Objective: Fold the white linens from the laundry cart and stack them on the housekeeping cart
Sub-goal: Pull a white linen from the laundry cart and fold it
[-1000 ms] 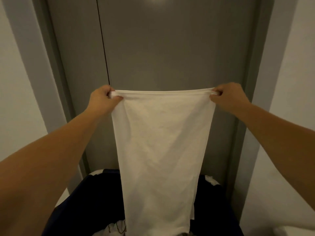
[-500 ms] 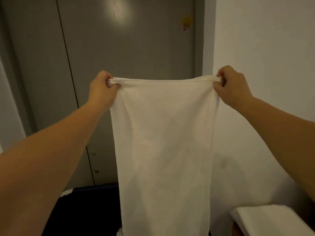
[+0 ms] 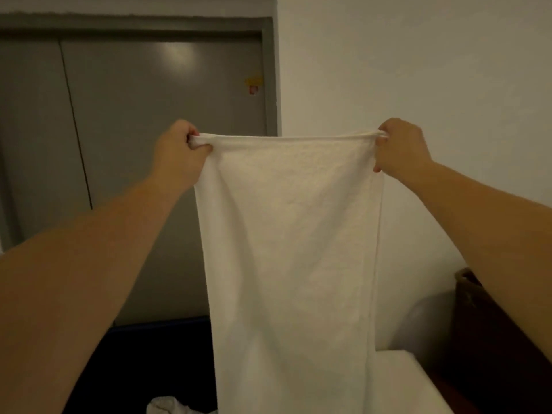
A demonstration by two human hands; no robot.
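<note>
A white linen (image 3: 289, 249) hangs full length in front of me, stretched flat by its top edge. My left hand (image 3: 179, 153) grips the top left corner and my right hand (image 3: 400, 147) grips the top right corner, both at chest height with arms held out. The cloth's lower end drops out of view at the bottom. Behind and below it sits the dark blue laundry cart (image 3: 155, 363), with a crumpled white linen (image 3: 170, 406) inside. A stack of folded white linens (image 3: 409, 380) lies at the lower right.
Grey double doors (image 3: 134, 138) fill the left background, with a small yellow and red sticker (image 3: 253, 85) near their right edge. A white wall (image 3: 418, 85) stands to the right. A dark brown container (image 3: 493, 339) sits at the lower right.
My view and both hands have swung to the right, carrying the stretched linen from in front of the grey doors toward the white wall. The folded stack and brown container came into view.
</note>
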